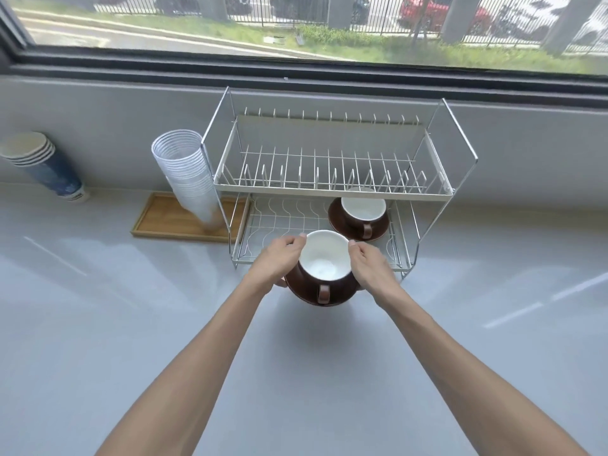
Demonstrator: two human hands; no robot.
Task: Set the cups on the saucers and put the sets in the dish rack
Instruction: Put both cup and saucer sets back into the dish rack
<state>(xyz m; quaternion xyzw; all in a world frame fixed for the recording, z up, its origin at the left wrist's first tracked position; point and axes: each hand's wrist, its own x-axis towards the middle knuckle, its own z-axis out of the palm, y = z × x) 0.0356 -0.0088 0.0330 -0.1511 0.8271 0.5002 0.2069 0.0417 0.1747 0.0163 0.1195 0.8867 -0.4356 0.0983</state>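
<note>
A pale grey glossy worktop is running up to a grey wall under a wide window, through which grass, a railing and parked cars are showing. Against the wall a white two-tier wire dish rack is standing, its upper tier holding nothing. On the right side of its lower tier a brown cup with a white inside is sitting on a brown saucer, handle pointing toward the camera. To the left of the rack a tilted stack of clear plastic cups is resting on a wooden tray, and farther left a stack of blue paper cups is leaning near the wall.

A second brown cup is sitting on its own saucer, and the set is being held in the air just in front of the lower tier's front edge, left of the first set and apart from it. Its handle is facing the camera.

The left hand is gripping the set from the left, fingers curled up to the cup's rim and the thumb reaching under the saucer's edge. The right hand is gripping from the right, its fingers bent against the rim on that side. Both bare forearms are stretching forward from the bottom of the view, converging on the set.
</note>
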